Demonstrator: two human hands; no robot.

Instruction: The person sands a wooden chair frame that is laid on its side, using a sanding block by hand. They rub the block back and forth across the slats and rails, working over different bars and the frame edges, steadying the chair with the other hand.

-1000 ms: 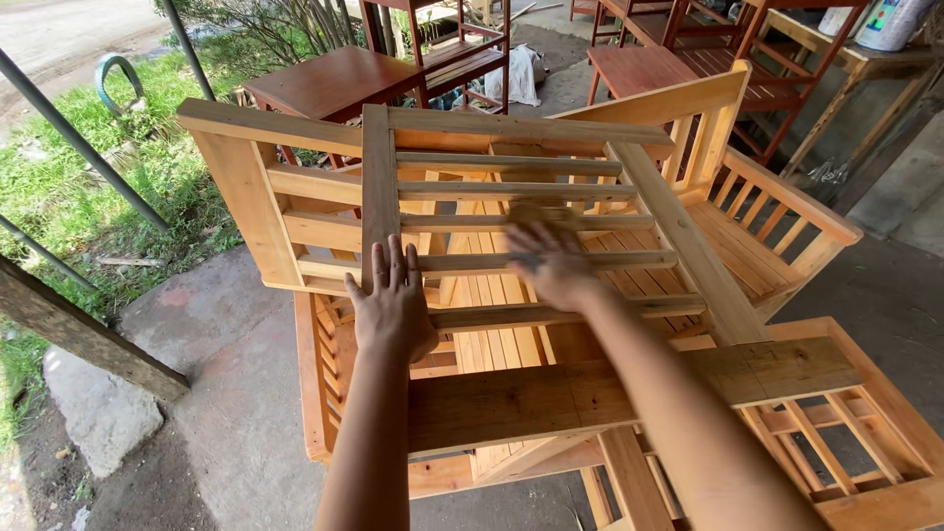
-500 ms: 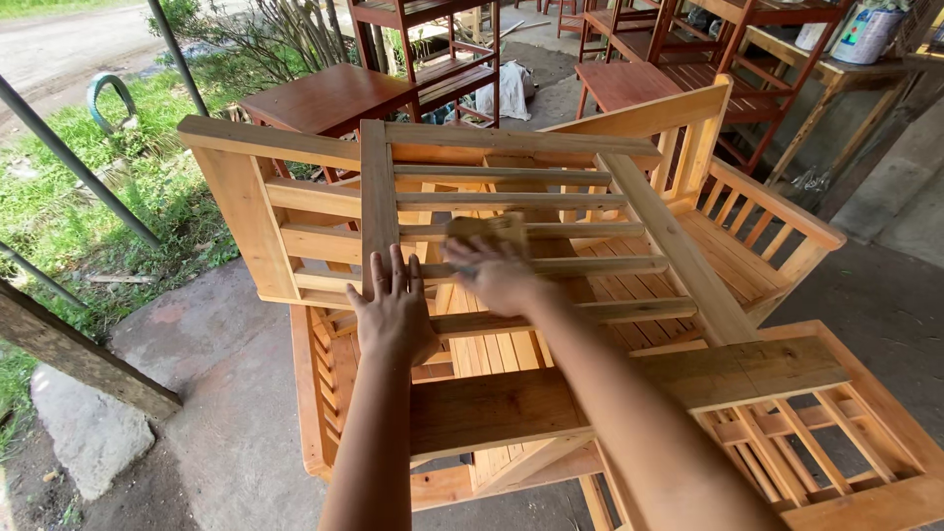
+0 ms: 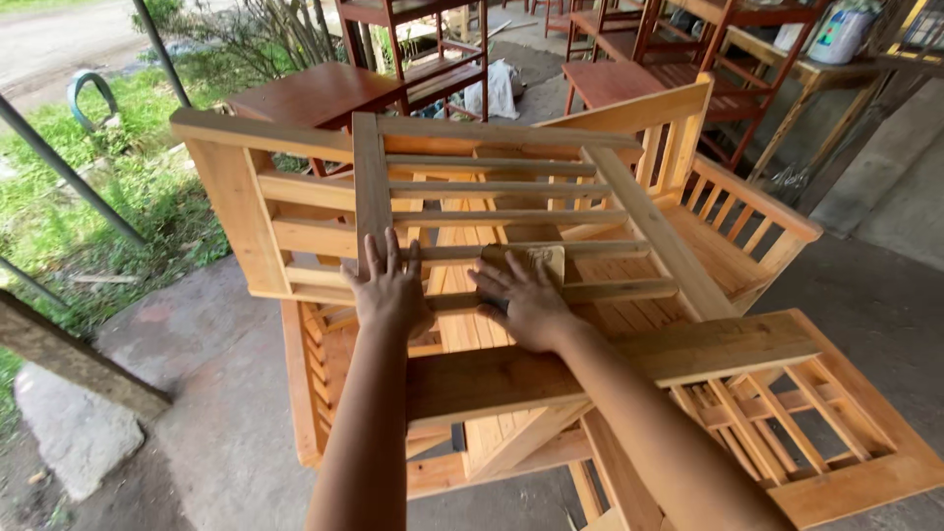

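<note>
- The slatted frame (image 3: 492,197) is an unfinished chair part lying on its side atop other pale wooden furniture; its slats run left to right across the view, while its two thick rails run away from the person, toward the yard.
- The sandpaper block (image 3: 526,264) sits on one of the nearer slats, its long side along the slat, roughly in the middle of the frame.
- The right hand (image 3: 526,300) lies flat and spread over the near part of the sandpaper block, palm pressing down, fingers pointing away and slightly left; it covers the block rather than curling around it.
- The left hand (image 3: 388,290) is open, fingers together and straight, resting flat on the frame where the left rail meets a slat; it grips nothing.
- The wood is bare, light yellow-tan, with straight grain and squared edges; the slats are thin and flat, the rails broad and thick.
- The block looks tan and slightly rough on top.
- A wide plank (image 3: 610,364) crosses below the wrists.
- Behind stand red-brown stained tables (image 3: 315,93) and a shelf unit (image 3: 413,39), smooth and darker.
- Grass (image 3: 88,197) lies at the left, beside the grey concrete floor (image 3: 197,413).
</note>
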